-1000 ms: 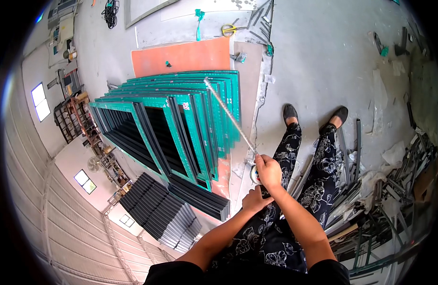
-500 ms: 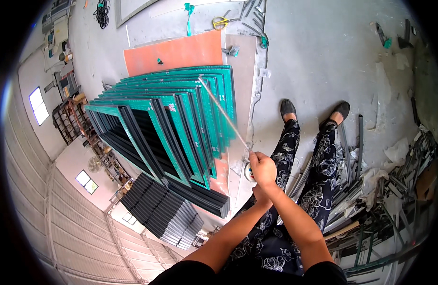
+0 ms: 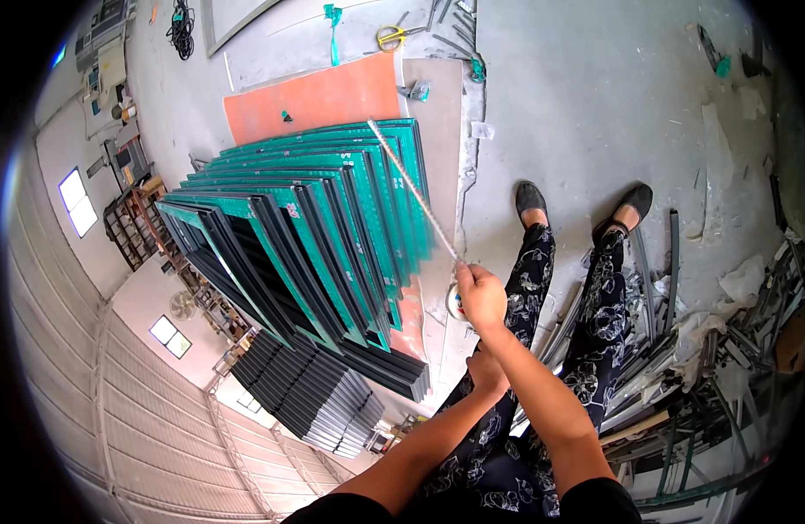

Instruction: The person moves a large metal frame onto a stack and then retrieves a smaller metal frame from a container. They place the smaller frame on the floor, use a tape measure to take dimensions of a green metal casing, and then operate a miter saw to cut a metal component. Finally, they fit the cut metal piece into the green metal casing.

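Note:
A long, thin, pale strip (image 3: pixel 417 196) runs straight from my right hand (image 3: pixel 483 299) up and to the left, over the stack of green-faced window frames (image 3: pixel 337 227). My right hand is closed round its near end. Against the left side of that hand shows a small round white thing (image 3: pixel 456 303), partly hidden by the fingers. My left hand (image 3: pixel 488 373) is lower, over my thigh, just beneath the right forearm. Its fingers are curled in, and what they hold, if anything, is hidden. The strip's far end lies at the stack's top edge.
An orange sheet (image 3: pixel 319 100) lies beyond the frames. Yellow-handled scissors (image 3: pixel 391 37) rest on the floor farther off. Dark profiles (image 3: pixel 306 384) are stacked at the near left. Heaped scrap strips (image 3: pixel 725 358) cover the floor on the right, beside my feet.
My left hand has come down and away from the right wrist. The strip's far end has shifted toward the stack's far edge; my right hand still grips the near end.

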{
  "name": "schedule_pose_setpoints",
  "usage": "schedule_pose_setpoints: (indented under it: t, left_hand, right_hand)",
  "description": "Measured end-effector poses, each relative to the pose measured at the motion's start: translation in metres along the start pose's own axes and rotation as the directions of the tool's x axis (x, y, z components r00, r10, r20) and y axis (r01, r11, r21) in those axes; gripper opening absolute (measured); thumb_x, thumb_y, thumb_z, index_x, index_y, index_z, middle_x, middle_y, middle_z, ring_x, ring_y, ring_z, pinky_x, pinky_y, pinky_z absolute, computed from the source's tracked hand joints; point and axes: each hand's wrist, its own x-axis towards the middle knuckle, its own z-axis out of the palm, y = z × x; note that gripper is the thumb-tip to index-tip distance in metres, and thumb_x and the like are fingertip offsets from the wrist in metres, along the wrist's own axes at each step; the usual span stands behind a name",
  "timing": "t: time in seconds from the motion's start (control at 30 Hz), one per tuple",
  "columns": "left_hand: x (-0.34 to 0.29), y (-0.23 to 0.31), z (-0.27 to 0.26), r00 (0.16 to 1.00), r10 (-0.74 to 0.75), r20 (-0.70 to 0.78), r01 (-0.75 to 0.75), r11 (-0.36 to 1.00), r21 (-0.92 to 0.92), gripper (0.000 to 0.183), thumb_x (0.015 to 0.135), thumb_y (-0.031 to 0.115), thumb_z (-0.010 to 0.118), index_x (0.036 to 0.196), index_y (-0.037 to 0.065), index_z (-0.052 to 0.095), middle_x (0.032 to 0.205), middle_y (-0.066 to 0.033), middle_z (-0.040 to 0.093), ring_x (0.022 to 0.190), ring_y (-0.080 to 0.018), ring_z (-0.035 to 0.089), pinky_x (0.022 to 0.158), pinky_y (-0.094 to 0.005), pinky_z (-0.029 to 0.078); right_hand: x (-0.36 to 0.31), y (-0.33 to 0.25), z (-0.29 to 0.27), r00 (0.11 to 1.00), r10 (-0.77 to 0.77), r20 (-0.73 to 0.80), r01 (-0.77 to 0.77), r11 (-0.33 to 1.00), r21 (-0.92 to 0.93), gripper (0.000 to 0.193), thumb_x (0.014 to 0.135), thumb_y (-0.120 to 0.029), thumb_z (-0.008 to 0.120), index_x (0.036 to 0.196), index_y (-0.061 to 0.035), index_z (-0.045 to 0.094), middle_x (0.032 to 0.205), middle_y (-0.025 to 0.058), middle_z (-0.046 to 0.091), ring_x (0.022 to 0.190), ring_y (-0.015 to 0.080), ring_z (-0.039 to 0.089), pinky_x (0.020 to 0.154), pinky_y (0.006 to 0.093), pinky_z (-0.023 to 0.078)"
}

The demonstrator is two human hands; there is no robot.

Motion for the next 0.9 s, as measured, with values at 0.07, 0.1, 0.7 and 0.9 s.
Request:
schedule_pose_setpoints:
  t: [0.07,0.1,0.7,0.9]
  left_hand:
    - [0.004,0.0,0.01,0.996,-0.003,-0.084,0.004,1.0,0.005,0.033,0.078,0.041,0.063,0.089,0.01,0.063,0.076,-0.0095,0.062,0.067,-0.0271,0.065,0.053,-0.0393,0.047]
    - [0.003,0.004,0.01,0.986,0.001,-0.164,0.001,1.0,0.009,0.036,0.078,0.042,0.063,0.088,0.008,0.062,0.074,-0.0099,0.06,0.063,-0.0263,0.063,0.05,-0.0387,0.047]
    - [0.005,0.026,0.004,0.945,0.08,-0.318,0.001,0.969,0.247,0.047,0.073,0.045,0.066,0.088,0.001,0.06,0.072,-0.0054,0.058,0.053,-0.0207,0.058,0.048,-0.038,0.046]
    - [0.006,0.028,0.003,0.972,0.03,-0.232,0.032,0.966,0.258,0.061,0.075,0.058,0.063,0.096,0.0,0.059,0.076,-0.0072,0.059,0.058,-0.0222,0.06,0.054,-0.039,0.047]
  right_hand:
    - [0.013,0.0,0.0,0.999,-0.039,-0.012,0.038,0.997,-0.072,0.04,0.092,-0.044,0.05,0.082,-0.0098,0.069,0.079,0.017,0.067,0.078,0.0378,0.064,0.071,0.0467,0.05]
    - [0.018,0.005,0.001,0.999,-0.034,-0.015,0.033,0.997,-0.068,0.04,0.092,-0.044,0.05,0.082,-0.0098,0.069,0.079,0.017,0.067,0.078,0.0378,0.064,0.071,0.0467,0.05]
    - [0.076,0.039,0.007,0.993,-0.078,0.089,0.091,0.985,-0.145,0.04,0.09,-0.043,0.048,0.083,-0.0102,0.071,0.084,0.0166,0.068,0.082,0.0374,0.065,0.075,0.0473,0.051]
    - [0.086,0.043,0.003,0.998,-0.068,0.006,0.068,0.994,-0.083,0.041,0.09,-0.043,0.049,0.08,-0.0087,0.069,0.082,0.0176,0.068,0.08,0.0386,0.065,0.074,0.0475,0.05]
